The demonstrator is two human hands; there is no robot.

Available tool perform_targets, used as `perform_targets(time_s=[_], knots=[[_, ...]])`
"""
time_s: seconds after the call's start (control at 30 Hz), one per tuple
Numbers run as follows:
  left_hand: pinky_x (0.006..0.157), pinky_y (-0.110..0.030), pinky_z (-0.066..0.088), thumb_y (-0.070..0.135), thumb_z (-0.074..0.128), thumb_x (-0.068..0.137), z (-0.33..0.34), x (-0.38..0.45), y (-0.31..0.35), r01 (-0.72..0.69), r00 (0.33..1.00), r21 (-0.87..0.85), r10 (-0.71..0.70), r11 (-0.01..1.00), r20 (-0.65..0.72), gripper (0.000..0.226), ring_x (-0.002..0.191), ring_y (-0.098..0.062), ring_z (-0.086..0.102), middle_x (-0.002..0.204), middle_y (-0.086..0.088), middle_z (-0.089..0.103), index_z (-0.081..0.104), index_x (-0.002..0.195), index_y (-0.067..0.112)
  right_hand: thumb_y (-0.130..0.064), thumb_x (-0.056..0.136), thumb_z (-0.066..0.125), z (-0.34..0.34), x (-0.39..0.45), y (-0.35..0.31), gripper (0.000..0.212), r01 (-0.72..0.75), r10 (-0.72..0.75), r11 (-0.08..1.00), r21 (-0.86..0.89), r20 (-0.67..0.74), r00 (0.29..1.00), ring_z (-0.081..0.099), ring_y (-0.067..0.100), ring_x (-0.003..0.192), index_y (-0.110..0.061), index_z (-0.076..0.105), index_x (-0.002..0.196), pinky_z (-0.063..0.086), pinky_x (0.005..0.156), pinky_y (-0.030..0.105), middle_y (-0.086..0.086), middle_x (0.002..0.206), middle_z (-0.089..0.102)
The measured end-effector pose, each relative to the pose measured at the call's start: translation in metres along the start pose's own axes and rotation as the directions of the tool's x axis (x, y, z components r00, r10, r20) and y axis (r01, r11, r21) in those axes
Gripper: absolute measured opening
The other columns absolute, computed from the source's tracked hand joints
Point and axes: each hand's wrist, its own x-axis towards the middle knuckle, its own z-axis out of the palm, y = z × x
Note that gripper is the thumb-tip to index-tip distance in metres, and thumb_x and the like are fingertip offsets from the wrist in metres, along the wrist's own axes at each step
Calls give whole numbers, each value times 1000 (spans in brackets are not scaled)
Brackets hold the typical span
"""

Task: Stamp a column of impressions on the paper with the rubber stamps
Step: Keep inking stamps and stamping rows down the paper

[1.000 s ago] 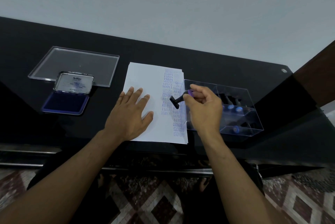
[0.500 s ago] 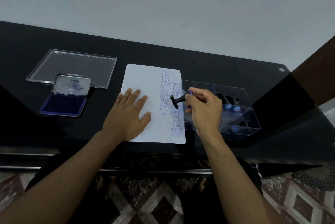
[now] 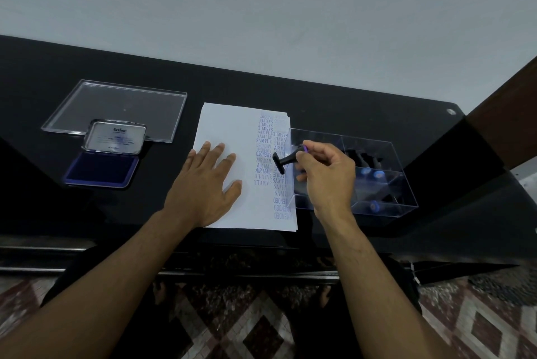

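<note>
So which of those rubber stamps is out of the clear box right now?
The black stamp with the purple-tipped handle, which the right hand pinches over the paper. The other stamps sit inside the clear box.

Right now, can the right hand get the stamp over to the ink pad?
Probably yes: the right hand holds the rubber stamp, but must cross above the left hand flat on the paper to reach the open ink pad.

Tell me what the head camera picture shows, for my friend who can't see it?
A person's right hand holds a black rubber stamp over white paper carrying columns of blue impressions, while the left hand lies flat on the sheet. An open ink pad sits left, a clear box of stamps right.
</note>
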Motion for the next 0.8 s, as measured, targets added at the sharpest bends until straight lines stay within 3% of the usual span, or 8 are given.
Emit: perform_targets(time_s=[0.4,0.63,0.8], knots=[[126,-48,10,68,19,90,-10,-1,-1,10,1000,-61,-11,998,-14,81,156,-26,8,166,-5,22,35,155,22,-10,85,73,4,-4,-5,21,32,-32,999,-12,9,999,71,20,78,-20,74,103,55,58,23,-1,87,74],[126,-44,7,62,30,94,-36,-25,-27,75,994,-63,-79,995,-77,73,156,-23,6,166,-5,22,34,156,22,-13,84,74,30,-15,-16,23,71,-68,996,-46,67,995,71,16,83,-25,75,103,62,70,38,-5,90,73],[125,-48,14,62,35,92,-56,-51,-59,152,980,-82,-161,985,-117,74,155,-25,9,165,-5,24,36,155,22,-13,83,74,68,-31,-25,22,116,-103,991,-73,155,982,70,15,85,-23,75,103,61,75,43,-5,92,73]])
